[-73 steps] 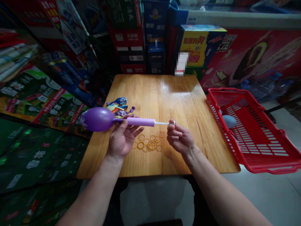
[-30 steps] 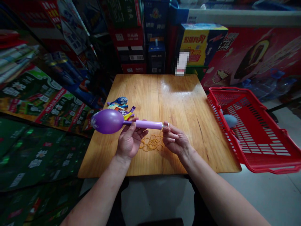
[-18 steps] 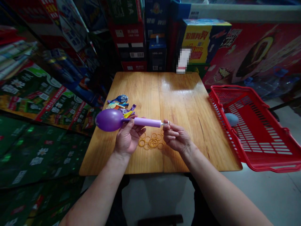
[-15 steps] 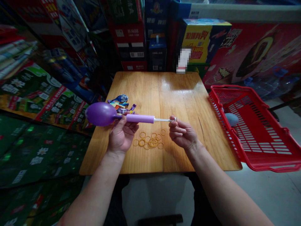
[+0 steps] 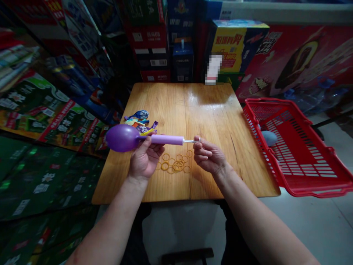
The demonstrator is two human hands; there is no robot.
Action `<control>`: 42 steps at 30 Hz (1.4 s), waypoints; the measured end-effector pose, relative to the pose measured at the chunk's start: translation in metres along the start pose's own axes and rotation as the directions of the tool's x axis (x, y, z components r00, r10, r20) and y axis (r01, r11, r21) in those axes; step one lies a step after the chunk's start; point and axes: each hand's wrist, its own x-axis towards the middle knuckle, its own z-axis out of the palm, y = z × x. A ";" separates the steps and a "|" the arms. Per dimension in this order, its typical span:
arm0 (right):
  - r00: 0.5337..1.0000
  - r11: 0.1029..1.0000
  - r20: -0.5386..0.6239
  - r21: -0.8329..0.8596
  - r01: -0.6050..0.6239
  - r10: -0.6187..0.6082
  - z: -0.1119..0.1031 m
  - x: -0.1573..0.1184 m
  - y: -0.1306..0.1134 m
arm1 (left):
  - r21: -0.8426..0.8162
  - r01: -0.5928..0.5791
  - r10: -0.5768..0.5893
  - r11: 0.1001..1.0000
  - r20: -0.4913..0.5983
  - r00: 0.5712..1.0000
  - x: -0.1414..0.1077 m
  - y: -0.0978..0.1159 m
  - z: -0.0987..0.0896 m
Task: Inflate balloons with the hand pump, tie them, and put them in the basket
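A partly inflated purple balloon (image 5: 122, 138) sits on the left end of a lilac balloon pump (image 5: 168, 140). My left hand (image 5: 145, 158) is closed around the joint, pinching the balloon's neck against the pump nozzle. At the other end, my right hand (image 5: 208, 154) grips the ring handle of the pump's thin rod, which sticks out a short way. Pump and balloon are held level above the wooden table. Below them lie several yellow rubber bands (image 5: 178, 165). Flat, uninflated balloons (image 5: 140, 116) lie in a small pile behind the purple balloon.
A red shopping basket (image 5: 303, 147) stands right of the wooden table (image 5: 215, 110), with a grey-blue balloon (image 5: 268, 138) in it. Stacked boxes (image 5: 153, 48) and a yellow-blue carton (image 5: 228, 44) line the back. Green cartons (image 5: 41, 176) crowd the left side.
My right hand has moved left, pushing the rod further into the pump. The balloon and pump body have shifted slightly right and down in view.
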 end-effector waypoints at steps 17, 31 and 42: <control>1.000 1.000 0.014 0.018 0.024 -0.024 0.000 -0.006 -0.010 | 0.007 -0.056 0.056 0.998 -0.013 0.998 -0.002 0.003 0.004; 0.998 0.998 -0.021 0.013 -0.053 0.054 -0.001 0.003 0.016 | 0.042 0.033 -0.037 0.999 0.091 0.995 -0.016 -0.012 0.012; 0.998 0.998 -0.026 0.036 -0.059 0.060 -0.001 0.005 0.016 | 0.032 0.048 -0.048 0.998 0.013 0.999 -0.008 -0.014 0.008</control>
